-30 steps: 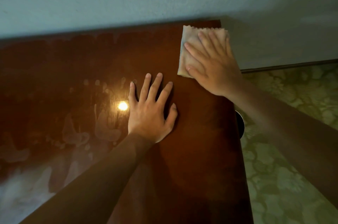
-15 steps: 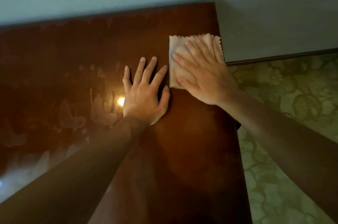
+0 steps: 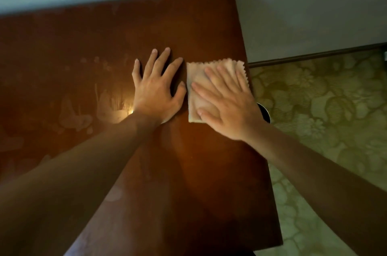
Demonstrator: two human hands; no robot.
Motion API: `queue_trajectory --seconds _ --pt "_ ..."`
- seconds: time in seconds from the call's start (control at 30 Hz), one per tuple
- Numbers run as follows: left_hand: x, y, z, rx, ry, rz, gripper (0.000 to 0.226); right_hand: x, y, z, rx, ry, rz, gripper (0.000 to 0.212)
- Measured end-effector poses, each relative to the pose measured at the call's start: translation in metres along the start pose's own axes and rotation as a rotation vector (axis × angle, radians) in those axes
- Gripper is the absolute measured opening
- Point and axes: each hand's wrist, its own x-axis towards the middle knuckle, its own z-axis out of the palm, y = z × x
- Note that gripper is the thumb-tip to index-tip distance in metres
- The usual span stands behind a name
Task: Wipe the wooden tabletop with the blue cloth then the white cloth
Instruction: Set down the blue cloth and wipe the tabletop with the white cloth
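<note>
Right hand (image 3: 227, 105), fingers spread, presses the cloth (image 3: 195, 88) on the table (image 3: 188, 172), now nearer than before; left hand (image 3: 156, 90) lies flat, fingers spread.

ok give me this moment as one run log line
stage: white cloth wipe | right hand: flat on white cloth, near right edge | left hand: flat on tabletop | blue cloth: not in view

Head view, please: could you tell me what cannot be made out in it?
- White cloth: its near part lies hidden under the right hand.
- Blue cloth: none in frame.
- Wooden tabletop: left and near parts cut off by the frame; both forearms cover more.
- Dark round object past the right edge: mostly hidden, unidentifiable.
</note>
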Motion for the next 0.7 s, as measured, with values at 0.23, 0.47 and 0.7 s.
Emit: queue_trajectory --seconds 0.23,0.47,0.7 --pt "-0.073 0.033 0.008 -0.106 0.018 -0.063 0.056 -0.006 -0.003 0.001 -0.015 -0.003 0.075 0.067" --pt "-0.122 0.035 0.031 0.055 -0.020 0.109 0.056 -0.073 -0.023 0.014 0.064 0.097 0.002 0.062" --pt "-0.122 0.036 0.037 0.091 0.028 0.099 0.056 -0.063 -0.019 0.012 0.031 0.080 0.038 0.063"
